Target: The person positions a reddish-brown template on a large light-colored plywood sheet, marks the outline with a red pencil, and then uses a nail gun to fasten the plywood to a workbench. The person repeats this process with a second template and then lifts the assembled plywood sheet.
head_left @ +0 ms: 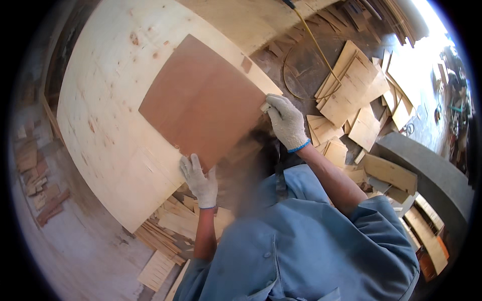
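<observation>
A reddish-brown rectangular wood sheet (201,100) lies flat on a large pale plywood panel (113,75) with knots. My left hand (200,184), in a whitish knitted glove, rests at the sheet's near left corner, its fingers stretched and the thumb apart. At the sheet's right corner, my right hand (287,122), gloved alike with a blue cuff edge, has its fingers closed on a small pale piece (264,107) beside the sheet's edge. That piece is too small to identify. The sheet's near edge is partly lost in a dark blur.
Loose plywood offcuts (351,85) lie scattered on the floor at right. A yellow hose (314,37) hangs at the upper right. More scraps (175,220) pile below the panel, and brown pieces (37,185) lie at far left. A grey curved surface (422,165) stands at right.
</observation>
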### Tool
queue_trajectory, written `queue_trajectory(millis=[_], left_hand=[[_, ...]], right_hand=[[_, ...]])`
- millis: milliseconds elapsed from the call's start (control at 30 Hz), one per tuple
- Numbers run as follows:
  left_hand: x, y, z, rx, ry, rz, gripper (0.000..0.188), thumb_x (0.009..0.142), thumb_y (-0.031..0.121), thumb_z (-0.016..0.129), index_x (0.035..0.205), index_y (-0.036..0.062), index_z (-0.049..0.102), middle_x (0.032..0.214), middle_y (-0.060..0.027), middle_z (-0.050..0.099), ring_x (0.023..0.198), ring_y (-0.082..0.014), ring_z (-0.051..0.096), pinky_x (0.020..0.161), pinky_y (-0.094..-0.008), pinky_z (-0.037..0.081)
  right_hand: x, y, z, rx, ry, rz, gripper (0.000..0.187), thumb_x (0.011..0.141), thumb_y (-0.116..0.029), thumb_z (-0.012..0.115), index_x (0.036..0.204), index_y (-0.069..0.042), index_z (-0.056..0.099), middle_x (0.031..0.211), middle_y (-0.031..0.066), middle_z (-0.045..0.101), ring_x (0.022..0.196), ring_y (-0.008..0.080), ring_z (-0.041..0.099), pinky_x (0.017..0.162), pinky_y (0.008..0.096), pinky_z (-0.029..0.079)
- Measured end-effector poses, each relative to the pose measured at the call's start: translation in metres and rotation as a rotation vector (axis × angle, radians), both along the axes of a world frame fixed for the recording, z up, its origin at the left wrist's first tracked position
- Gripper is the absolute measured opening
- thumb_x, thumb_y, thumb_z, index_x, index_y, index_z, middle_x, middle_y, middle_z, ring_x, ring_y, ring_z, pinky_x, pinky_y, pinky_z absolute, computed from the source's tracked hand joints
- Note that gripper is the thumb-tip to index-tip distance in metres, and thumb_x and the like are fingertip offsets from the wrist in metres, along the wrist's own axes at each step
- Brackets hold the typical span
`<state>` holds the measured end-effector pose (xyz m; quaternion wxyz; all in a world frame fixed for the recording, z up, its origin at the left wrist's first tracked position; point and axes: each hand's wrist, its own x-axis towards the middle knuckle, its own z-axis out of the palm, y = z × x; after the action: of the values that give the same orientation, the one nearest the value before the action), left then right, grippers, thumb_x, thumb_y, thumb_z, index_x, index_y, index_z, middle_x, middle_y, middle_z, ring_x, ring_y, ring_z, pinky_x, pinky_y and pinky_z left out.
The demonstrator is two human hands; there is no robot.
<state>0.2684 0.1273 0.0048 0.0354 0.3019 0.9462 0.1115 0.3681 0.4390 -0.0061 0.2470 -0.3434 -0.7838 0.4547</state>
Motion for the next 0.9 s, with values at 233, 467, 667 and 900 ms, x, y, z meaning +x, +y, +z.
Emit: queue_trajectory(millis=[233, 467, 667, 900], left_hand=[[-0.028, 0.009, -0.002, 0.033, 0.009, -0.149, 0.087, 0.078, 0.015, 0.081, 0.152, 0.0099, 0.036, 0.157, -0.0306, 0.028, 0.144, -0.0513, 0.029, 0.119, -0.0577, 0.025], [-0.028, 0.011, 0.0, 0.015, -0.026, -0.123, 0.085, 0.079, 0.013, 0.08, 0.153, 0.0103, 0.037, 0.158, -0.0302, 0.028, 0.144, -0.0515, 0.028, 0.119, -0.0576, 0.026], [-0.03, 0.01, 0.002, 0.023, -0.028, -0.138, 0.084, 0.08, 0.012, 0.079, 0.153, 0.0103, 0.037, 0.158, -0.0302, 0.028, 0.144, -0.0513, 0.028, 0.119, -0.0575, 0.025], [-0.03, 0.014, 0.001, 0.02, -0.038, -0.134, 0.083, 0.079, 0.015, 0.081, 0.151, 0.0092, 0.04, 0.157, -0.0308, 0.029, 0.144, -0.0509, 0.028, 0.119, -0.0572, 0.025]], right_hand=[[0.008, 0.011, 0.008, -0.012, -0.001, -0.018, 0.026, 0.089, 0.0, 0.06, 0.114, -0.001, 0.067, 0.115, 0.0177, 0.068, 0.099, 0.0318, 0.069, 0.086, 0.0356, 0.055], [0.011, 0.02, 0.006, -0.013, 0.09, 0.024, 0.025, 0.092, 0.001, 0.058, 0.115, -0.001, 0.066, 0.107, 0.015, 0.069, 0.08, 0.0231, 0.07, 0.072, 0.0321, 0.055], [0.01, 0.022, -0.011, -0.264, 0.141, -0.007, 0.022, 0.097, 0.001, 0.053, 0.113, 0.0, 0.067, 0.084, 0.0064, 0.067, 0.069, 0.0119, 0.064, 0.065, 0.0266, 0.052], [0.009, 0.028, -0.02, -0.172, 0.079, -0.038, 0.024, 0.096, 0.0, 0.054, 0.115, -0.001, 0.068, 0.088, 0.0061, 0.068, 0.076, 0.0108, 0.064, 0.072, 0.0263, 0.052]])
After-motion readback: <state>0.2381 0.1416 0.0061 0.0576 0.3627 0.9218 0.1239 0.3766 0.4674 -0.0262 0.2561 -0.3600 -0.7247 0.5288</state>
